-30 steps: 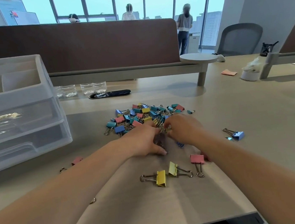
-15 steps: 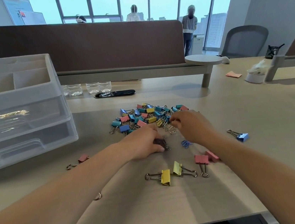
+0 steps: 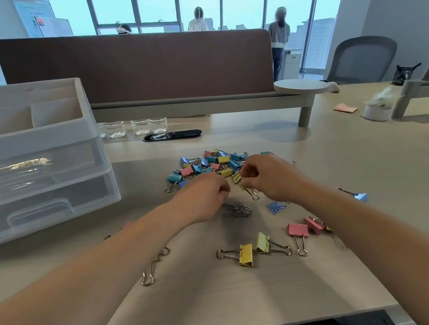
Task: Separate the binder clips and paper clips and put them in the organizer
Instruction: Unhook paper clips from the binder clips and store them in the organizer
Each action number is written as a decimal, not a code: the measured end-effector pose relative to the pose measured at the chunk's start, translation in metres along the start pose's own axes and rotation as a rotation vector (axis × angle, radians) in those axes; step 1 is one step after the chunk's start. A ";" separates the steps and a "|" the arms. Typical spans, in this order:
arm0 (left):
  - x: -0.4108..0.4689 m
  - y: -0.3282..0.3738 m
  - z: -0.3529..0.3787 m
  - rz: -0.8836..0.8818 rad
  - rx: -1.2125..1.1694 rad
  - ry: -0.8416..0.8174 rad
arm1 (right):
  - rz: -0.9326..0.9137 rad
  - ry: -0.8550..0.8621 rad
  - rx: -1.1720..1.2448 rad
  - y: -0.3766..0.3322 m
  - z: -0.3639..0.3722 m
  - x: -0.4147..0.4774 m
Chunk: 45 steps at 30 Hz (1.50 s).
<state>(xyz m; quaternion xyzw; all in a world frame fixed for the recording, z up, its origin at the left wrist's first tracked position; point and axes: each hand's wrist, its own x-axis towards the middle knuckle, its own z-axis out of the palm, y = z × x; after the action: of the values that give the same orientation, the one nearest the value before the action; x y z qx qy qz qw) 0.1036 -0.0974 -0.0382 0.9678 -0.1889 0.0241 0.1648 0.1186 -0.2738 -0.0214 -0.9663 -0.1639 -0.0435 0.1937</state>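
A heap of coloured binder clips (image 3: 208,165) lies mid-table. My right hand (image 3: 269,177) is at the heap's near edge and pinches a few linked metal paper clips (image 3: 251,192) that hang from its fingertips. My left hand (image 3: 203,197) hovers just to its left with fingers curled; I see nothing in them. A small pile of silver paper clips (image 3: 238,209) lies below the two hands, with blue paper clips (image 3: 275,207) to its right. The clear plastic organizer (image 3: 31,157), with drawers and top compartments, stands at the left.
Loose binder clips lie nearer me: two yellow (image 3: 246,254), pink ones (image 3: 297,230) and a blue one (image 3: 360,195) to the right. A bare wire handle (image 3: 153,267) lies by my left forearm. Water bottles (image 3: 133,127) and a brown divider (image 3: 142,68) stand behind.
My left hand has lifted off the silver paper clips, which now lie uncovered. My right hand has pulled linked paper clips out of the heap's edge.
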 end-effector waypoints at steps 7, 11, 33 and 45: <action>0.000 -0.004 0.003 -0.048 -0.019 -0.032 | -0.019 -0.124 -0.179 -0.015 0.005 0.007; -0.001 -0.005 0.003 -0.058 -0.015 -0.034 | 0.001 -0.092 -0.186 -0.016 0.005 0.011; -0.051 -0.057 -0.047 -0.172 -0.069 0.051 | -0.083 -0.242 0.208 -0.097 0.060 0.001; -0.048 -0.058 -0.038 -0.124 -0.064 -0.012 | -0.031 -0.150 0.056 -0.082 0.058 0.007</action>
<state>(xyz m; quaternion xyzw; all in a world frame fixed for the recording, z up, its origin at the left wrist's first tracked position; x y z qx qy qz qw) 0.0813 -0.0169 -0.0254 0.9720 -0.1304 0.0019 0.1957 0.0991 -0.1783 -0.0442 -0.9585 -0.1937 0.0304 0.2070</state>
